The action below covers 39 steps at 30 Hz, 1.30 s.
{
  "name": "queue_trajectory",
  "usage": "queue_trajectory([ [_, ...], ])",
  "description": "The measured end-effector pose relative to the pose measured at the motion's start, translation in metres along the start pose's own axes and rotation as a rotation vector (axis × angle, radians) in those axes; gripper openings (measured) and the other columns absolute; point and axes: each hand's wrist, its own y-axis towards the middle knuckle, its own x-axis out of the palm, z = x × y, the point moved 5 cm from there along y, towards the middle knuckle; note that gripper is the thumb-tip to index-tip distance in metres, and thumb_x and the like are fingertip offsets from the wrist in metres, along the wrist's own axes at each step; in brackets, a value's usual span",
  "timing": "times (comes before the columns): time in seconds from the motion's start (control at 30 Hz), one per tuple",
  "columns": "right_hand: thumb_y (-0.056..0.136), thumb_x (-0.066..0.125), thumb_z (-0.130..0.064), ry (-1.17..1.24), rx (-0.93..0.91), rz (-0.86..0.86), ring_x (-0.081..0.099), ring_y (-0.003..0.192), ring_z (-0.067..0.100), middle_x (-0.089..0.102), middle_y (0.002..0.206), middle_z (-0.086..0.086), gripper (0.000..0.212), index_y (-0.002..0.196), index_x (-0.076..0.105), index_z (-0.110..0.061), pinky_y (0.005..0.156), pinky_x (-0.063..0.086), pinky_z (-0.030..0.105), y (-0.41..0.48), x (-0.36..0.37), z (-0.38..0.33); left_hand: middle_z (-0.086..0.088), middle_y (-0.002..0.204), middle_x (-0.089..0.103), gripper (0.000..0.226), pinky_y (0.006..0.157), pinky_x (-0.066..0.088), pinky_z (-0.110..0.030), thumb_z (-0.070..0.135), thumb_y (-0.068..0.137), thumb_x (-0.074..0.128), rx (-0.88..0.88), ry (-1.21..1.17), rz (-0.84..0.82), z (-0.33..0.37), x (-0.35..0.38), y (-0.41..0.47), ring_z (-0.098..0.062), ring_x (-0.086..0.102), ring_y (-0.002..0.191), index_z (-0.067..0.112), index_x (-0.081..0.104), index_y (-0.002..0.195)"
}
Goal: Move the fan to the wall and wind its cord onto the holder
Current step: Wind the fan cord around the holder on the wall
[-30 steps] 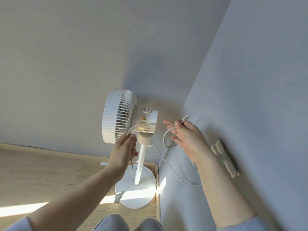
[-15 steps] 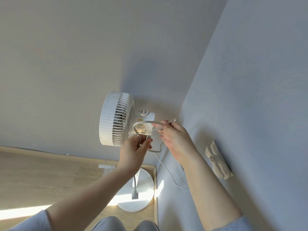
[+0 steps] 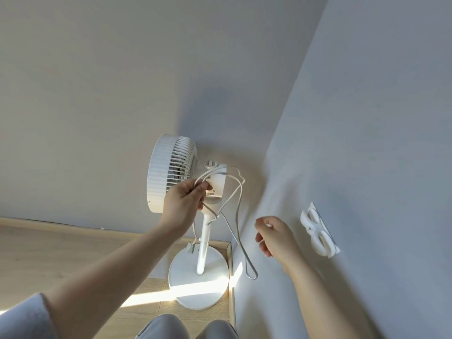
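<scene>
You had the pedestal fan (image 3: pixel 173 174) stood in the floor's corner by the wall, your left hand (image 3: pixel 182 204) pinching gathered cord (image 3: pixel 238 216) loops, your right hand (image 3: pixel 275 237) loosely open and empty, the wall holder (image 3: pixel 318 233) still bare.

Two pale walls (image 3: pixel 97 94) met in a corner. A band of sunlight (image 3: pixel 151 296) crossed the light wooden floor (image 3: pixel 49 253).
</scene>
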Motion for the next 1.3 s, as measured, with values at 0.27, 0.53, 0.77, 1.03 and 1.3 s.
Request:
queue_trajectory([
  [0.27, 0.091, 0.041, -0.031, -0.294, 0.05, -0.048, 0.041, 0.061, 0.01, 0.042, 0.066, -0.003, 0.03, 0.063, 0.038, -0.019, 0.061, 0.035, 0.027, 0.013, 0.008, 0.023, 0.012, 0.043, 0.046, 0.025, 0.05, 0.039, -0.017, 0.011, 0.094, 0.051, 0.051, 0.004, 0.027, 0.027, -0.002, -0.004, -0.007, 0.041, 0.045, 0.013, 0.065, 0.073],
  [0.53, 0.089, 0.055, 0.002, 0.614, 0.662, -0.234, 0.07, 0.064, 0.035, 0.046, 0.123, 0.026, 0.019, 0.107, 0.053, 0.008, 0.041, 0.055, 0.027, 0.005, 0.026, 0.073, 0.009, 0.047, 0.044, 0.029, 0.051, 0.037, -0.021, 0.009, 0.094, 0.049, 0.051, -0.096, 0.059, 0.033, -0.004, -0.006, -0.005, 0.038, 0.043, 0.014, 0.067, 0.072],
  [0.77, 0.09, 0.034, 0.011, 0.844, 0.456, -0.075, 0.063, 0.038, 0.008, 0.07, 0.056, 0.01, 0.021, 0.086, 0.054, 0.004, 0.034, 0.043, 0.011, 0.021, 0.011, 0.046, 0.003, 0.055, 0.049, 0.027, 0.057, 0.042, -0.032, 0.016, 0.093, 0.048, 0.048, 0.25, 0.179, 0.022, -0.028, -0.008, -0.015, 0.045, 0.05, 0.018, 0.064, 0.071],
  [1.03, 0.095, 0.043, -0.022, 0.724, 0.276, -0.189, 0.028, 0.024, 0.001, 0.059, 0.048, -0.007, 0.021, 0.081, 0.056, -0.014, 0.024, 0.016, 0.013, 0.014, -0.019, -0.032, -0.004, 0.058, 0.049, 0.034, 0.061, 0.043, -0.035, 0.02, 0.09, 0.043, -0.112, 0.74, 0.067, -0.012, -0.035, -0.019, -0.029, 0.055, 0.067, 0.012, 0.046, 0.057],
  [1.3, 0.088, 0.051, -0.004, -0.233, -0.032, 0.241, 0.043, 0.044, 0.021, 0.052, 0.053, 0.009, 0.032, 0.056, 0.054, -0.008, 0.049, 0.035, 0.025, 0.021, -0.081, -0.064, -0.001, 0.06, 0.052, 0.037, 0.058, 0.039, -0.031, 0.028, 0.098, 0.039, -0.084, 0.494, -0.083, -0.021, -0.015, -0.018, -0.02, 0.046, 0.05, 0.013, 0.064, 0.076],
])
